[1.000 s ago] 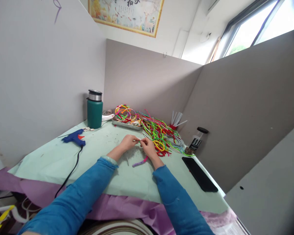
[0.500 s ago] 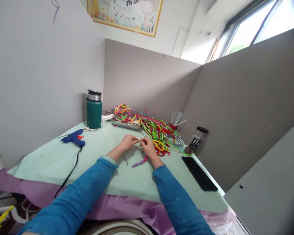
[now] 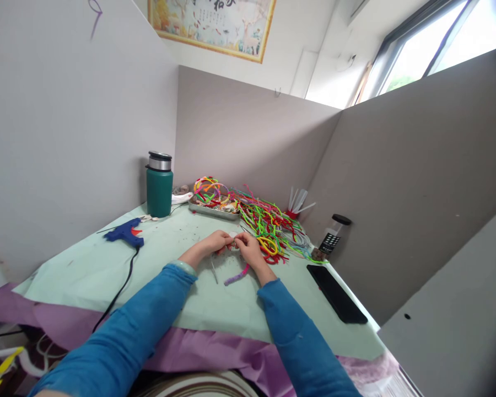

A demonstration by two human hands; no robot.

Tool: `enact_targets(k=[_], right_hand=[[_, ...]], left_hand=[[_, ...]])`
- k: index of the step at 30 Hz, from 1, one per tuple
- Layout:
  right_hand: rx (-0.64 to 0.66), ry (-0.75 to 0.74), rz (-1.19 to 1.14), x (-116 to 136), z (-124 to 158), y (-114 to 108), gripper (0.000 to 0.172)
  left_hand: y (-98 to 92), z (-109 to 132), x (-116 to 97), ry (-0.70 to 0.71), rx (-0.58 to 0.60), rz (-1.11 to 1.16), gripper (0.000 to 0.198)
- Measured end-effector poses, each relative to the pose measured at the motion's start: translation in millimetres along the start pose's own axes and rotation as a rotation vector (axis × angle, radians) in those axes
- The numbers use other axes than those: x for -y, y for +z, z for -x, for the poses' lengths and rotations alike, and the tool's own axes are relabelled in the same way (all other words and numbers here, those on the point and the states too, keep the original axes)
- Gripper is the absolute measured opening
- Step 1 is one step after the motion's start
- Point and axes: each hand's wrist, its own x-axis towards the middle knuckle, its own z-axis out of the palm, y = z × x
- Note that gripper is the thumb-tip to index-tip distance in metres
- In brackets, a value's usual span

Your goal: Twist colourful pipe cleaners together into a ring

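Note:
My left hand and my right hand meet above the middle of the table, with their fingertips pinched together. Between them is a thin pale grey strand, whose lower end hangs below my left hand. It looks like a pipe cleaner, though the fingers hide most of it. A fuzzy purple and pink strip lies just below my right hand, its upper end running behind the wrist. Beyond my right hand spreads a heap of colourful pipe cleaners.
A metal tray of colourful pieces stands at the back, beside a green flask. On the left lies a blue glue gun with its cord trailing forward. To the right are a black phone, a black-lidded jar and a red cup of white sticks.
The fingers have shifted slightly, and a pale curve of the strand now shows between them. The end hanging under my left hand has swung and shows longer.

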Motion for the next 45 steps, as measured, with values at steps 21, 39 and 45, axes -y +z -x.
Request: enact_targets(k=[21,39,45], right_hand=[[-0.029,0.042,0.044,1,-1,-1,0.013],[-0.033,0.0,0.115,6,3,-1,0.018],[-0.001,-0.038,0.075,11,5,0,0.016]], left_hand=[[-2.1,-3,4,0.295,-0.276,-0.732,0.027],[-4.0,-2,-2,0.09,-0.153,-0.272,0.036],[-7.5,6,-10,-0.032,-0.069,0.024,0.029]])
